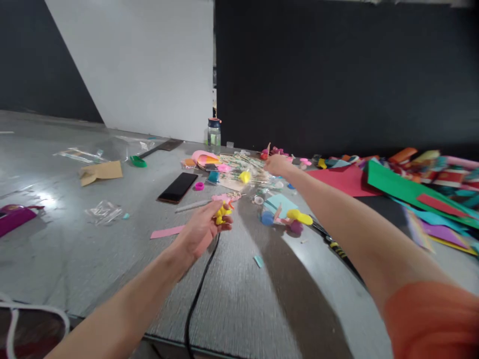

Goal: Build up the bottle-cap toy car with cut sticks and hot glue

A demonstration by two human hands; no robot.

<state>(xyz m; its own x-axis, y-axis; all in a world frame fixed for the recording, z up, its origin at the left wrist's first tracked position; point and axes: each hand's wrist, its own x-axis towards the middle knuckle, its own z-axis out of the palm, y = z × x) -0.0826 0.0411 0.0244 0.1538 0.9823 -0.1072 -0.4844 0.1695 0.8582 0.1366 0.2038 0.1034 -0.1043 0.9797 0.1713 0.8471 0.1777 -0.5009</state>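
Note:
My left hand is closed around a small yellow figure with orange bits, seemingly of modelling clay, held above the table's middle. Just beyond it lies a pink piece with small pale bits on it. My right hand reaches to the back of the table, beside a pile of thin sticks in clear wrapping and close to some dark pink pieces. Its fingers point away and are mostly hidden, so whether they grip anything cannot be made out.
A phone lies left of the sticks, and a water bottle stands behind. Scissors lie under my right forearm. Coloured sheets cover the right side. A black cable runs over the front edge.

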